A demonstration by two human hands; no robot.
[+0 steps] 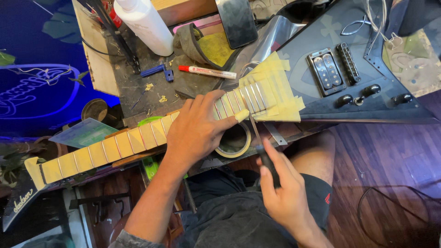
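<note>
A black V-shaped electric guitar (363, 98) lies across a workbench, its neck (115, 147) running down to the left and covered in yellow masking tape between the frets. My left hand (195, 131) presses down over the neck near the body, fingers spread on the taped frets. My right hand (280, 188) grips the dark handle of a thin metal tool (256, 135), whose tip touches the taped fret area (268, 92) near the body. A roll of masking tape (235, 141) lies just under the neck, partly hidden by my left hand.
A white plastic bottle (144, 23), a red-capped marker (206, 71), a blue clip (156, 71) and a folded cloth (202, 43) sit on the bench behind the neck. A dark phone-like slab (236, 20) stands at the back. My legs and a wooden floor (390, 165) are below.
</note>
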